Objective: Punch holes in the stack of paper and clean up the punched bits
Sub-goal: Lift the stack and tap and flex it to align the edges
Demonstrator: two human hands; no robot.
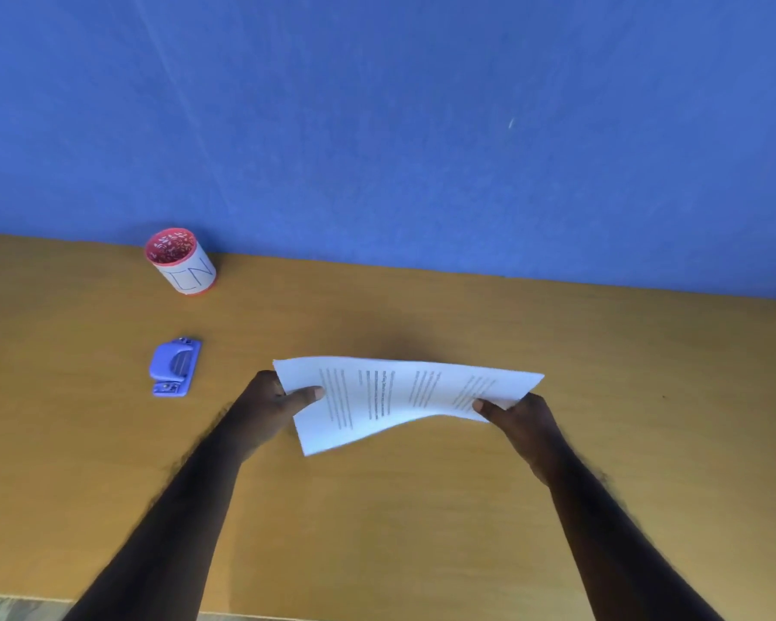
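The thin stack of white printed paper sheets (404, 396) is held up off the bench, near its middle, with blocks of dark text running across the top sheet. The sheets sag and bow between the two grips, and their near left corner droops toward the person. The left hand (272, 407) pinches the stack's left edge, its thumb lying on the top sheet and the other fingers tucked beneath. The right hand (518, 416) pinches the right edge the same way, thumb on top and fingers hidden under the paper. Both bare forearms reach in from the bottom of the view.

To the left of the paper, apart from it and from the left hand, a small blue-violet plastic hole punch (175, 367) lies flat on the bench with its lever down. Farther back on that side, close to the wall, a white-wrapped cylindrical cup with a red rim and a red patterned inside (181, 262) stands upright; it carries handwritten letters on its wrap, though they are too faint to read for sure.

The orange-brown wooden bench (422, 531) carries these things, and a flat blue wall (422, 127) rises straight behind its far edge.
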